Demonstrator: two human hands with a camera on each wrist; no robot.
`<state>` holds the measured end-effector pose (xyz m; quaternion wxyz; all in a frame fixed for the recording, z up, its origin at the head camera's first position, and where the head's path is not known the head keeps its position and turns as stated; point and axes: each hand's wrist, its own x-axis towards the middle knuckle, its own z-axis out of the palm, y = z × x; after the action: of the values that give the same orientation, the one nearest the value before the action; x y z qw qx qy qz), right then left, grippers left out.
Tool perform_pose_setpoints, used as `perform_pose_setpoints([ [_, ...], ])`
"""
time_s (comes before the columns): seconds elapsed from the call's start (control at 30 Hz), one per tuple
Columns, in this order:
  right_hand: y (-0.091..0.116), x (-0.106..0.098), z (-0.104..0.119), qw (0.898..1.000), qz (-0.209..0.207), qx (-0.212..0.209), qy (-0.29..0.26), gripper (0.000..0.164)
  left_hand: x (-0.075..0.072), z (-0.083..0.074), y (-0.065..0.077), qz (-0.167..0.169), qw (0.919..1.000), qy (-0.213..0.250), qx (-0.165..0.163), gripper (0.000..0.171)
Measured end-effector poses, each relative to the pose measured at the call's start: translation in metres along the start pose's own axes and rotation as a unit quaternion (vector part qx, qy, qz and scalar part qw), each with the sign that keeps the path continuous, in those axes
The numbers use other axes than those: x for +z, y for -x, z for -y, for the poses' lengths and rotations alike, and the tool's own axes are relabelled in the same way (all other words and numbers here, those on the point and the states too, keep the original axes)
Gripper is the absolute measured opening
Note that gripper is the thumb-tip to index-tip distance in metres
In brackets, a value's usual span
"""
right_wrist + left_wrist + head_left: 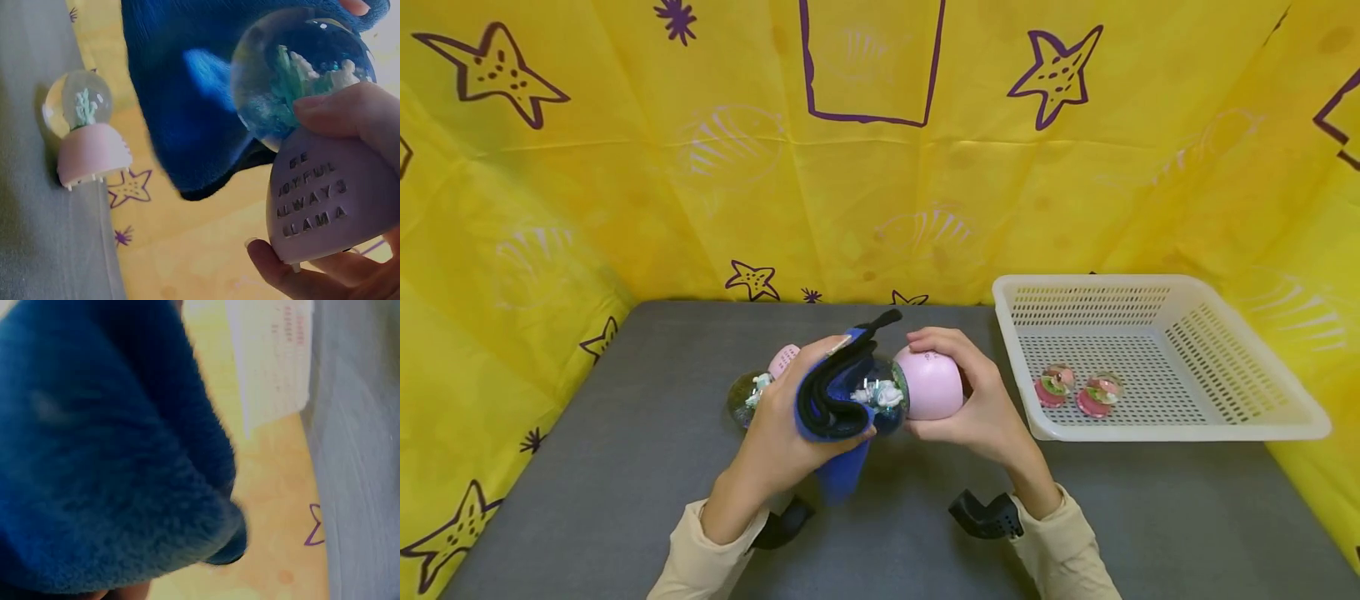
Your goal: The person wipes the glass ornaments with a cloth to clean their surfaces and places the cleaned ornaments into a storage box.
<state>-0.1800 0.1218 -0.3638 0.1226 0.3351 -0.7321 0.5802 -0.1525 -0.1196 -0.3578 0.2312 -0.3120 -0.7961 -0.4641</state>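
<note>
My right hand (988,400) grips a snow globe by its pink base (936,385); raised lettering on the base (319,200) shows in the right wrist view. White and green figures sit inside its clear dome (300,62), which points left. Held in my left hand (775,442) is a folded plush cloth (820,408), blue with a black edge, pressed against the dome. The cloth (119,469) fills much of the left wrist view and hides most of that hand there. Behind my left hand a second pink-based snow globe (745,396) lies on its side, partly covered.
A white perforated plastic basket (1172,432) stands on the right of the grey table (625,483). Inside it are two small globes, one left (1055,386) and one right (1097,395), with deep pink bases. Yellow printed fabric (865,183) surrounds the table's back and sides.
</note>
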Motion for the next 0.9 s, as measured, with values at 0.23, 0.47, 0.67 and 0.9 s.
perform_pose_setpoints([
  [0.23,0.0,-0.0001,0.0011,1.0,0.014,-0.018,0.004,0.073,-0.0066,-0.0019,-0.0021,0.05,0.9805,0.089,-0.168,0.077],
  [0.47,-0.0004,0.0001,0.0027,1.0,0.006,-0.012,0.018,0.075,-0.0084,-0.0022,-0.0006,-0.006,0.9613,0.086,-0.262,0.039],
  [0.67,-0.0007,0.0013,0.0011,0.999,-0.035,0.005,0.03,0.077,-0.0045,-0.0012,0.001,0.048,0.9795,0.109,-0.162,0.077],
  [0.9,-0.0004,-0.0004,-0.0001,0.997,-0.067,0.031,0.031,0.077,-0.0014,-0.0041,-0.0004,0.089,0.9898,0.085,-0.071,0.091],
])
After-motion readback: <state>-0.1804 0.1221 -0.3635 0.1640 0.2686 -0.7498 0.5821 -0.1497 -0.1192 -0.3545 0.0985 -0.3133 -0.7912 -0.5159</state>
